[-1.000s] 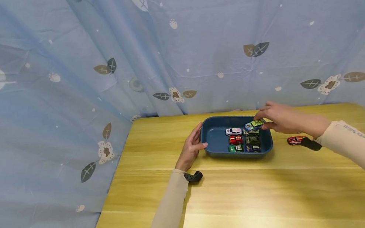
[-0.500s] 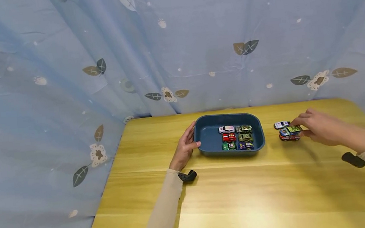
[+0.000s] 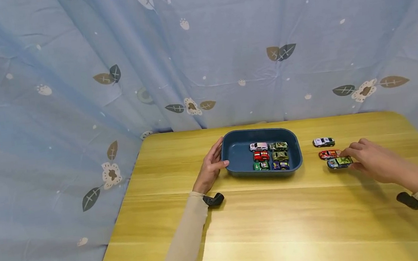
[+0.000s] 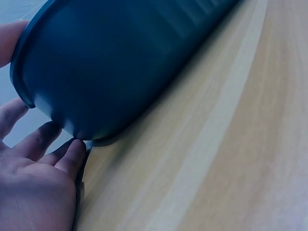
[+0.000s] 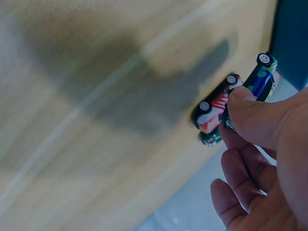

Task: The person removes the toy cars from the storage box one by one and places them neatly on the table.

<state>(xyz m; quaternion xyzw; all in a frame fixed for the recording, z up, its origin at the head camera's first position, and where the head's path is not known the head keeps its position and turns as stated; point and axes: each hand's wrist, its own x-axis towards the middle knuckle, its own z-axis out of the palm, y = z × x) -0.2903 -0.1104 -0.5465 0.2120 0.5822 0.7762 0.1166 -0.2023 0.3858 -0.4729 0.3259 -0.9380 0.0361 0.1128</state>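
At the left end of a dark blue tray (image 3: pixel 237 157), my left hand (image 3: pixel 210 169) grips the wall, thumb over the rim and fingers along the outside. In the left wrist view, fingertips touch the tray's outer wall (image 4: pixel 101 82). My right hand (image 3: pixel 380 163) pinches a green and blue toy car (image 3: pixel 338 163) between thumb and fingers, low over the table. Just behind that car lies a red toy car (image 3: pixel 328 154), and farther back a white one (image 3: pixel 323 142). The right wrist view has the pinched car (image 5: pixel 262 79) overlapping the red and white car (image 5: pixel 214 108).
Several toy cars stand in two columns inside the tray, among them a white one (image 3: pixel 258 146), a red one (image 3: pixel 261 156) and a purple one (image 3: pixel 280 165). The wooden table (image 3: pixel 250 228) meets a blue patterned curtain (image 3: pixel 224 60) at its back edge.
My right hand has carried the green and blue car from over the tray's right end to the right, then down in front of the red car. My left hand stays on the tray.
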